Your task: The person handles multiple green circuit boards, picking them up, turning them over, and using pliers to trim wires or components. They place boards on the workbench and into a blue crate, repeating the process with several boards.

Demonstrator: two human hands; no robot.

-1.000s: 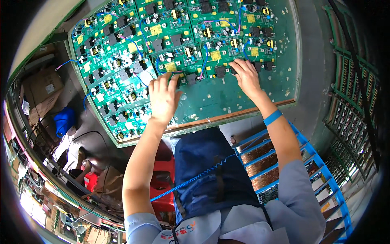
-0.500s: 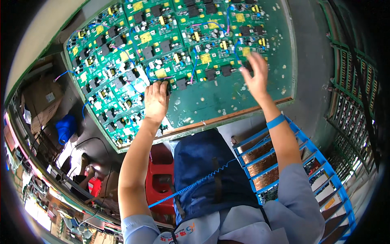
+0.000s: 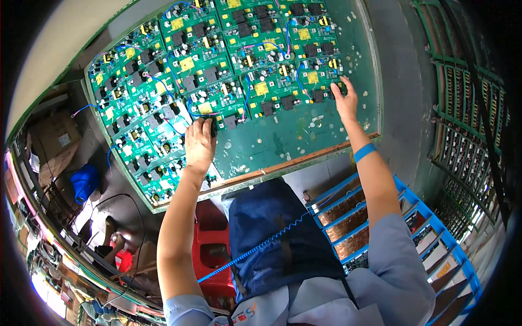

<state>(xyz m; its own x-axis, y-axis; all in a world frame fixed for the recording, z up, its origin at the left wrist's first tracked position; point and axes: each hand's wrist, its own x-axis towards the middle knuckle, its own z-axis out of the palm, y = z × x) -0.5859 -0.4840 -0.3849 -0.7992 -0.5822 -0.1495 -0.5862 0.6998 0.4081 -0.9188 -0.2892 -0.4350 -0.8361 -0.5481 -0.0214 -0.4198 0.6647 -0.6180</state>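
Observation:
Green circuit boards (image 3: 217, 98) lie in joined rows on a green tabletop (image 3: 261, 146), carrying black blocks, yellow parts and blue and pink wires. My left hand (image 3: 200, 144) rests at the near edge of the boards, its fingers curled together over a black part there. What lies under its fingertips is partly hidden. My right hand (image 3: 346, 103) is beside the right end of the nearest row, thumb and fingers apart, with nothing visible in it. A blue band circles that wrist.
A wooden strip (image 3: 288, 163) edges the near side of the table. Blue racking (image 3: 418, 201) stands low at the right, green racks (image 3: 467, 103) farther right. A red stool (image 3: 211, 233) is below, and a cardboard box (image 3: 54, 138) and blue bag (image 3: 85, 183) sit at the left.
My right hand has moved off the near row's black blocks to its right end. My left hand stays at the same board edge. The whole view has shifted slightly.

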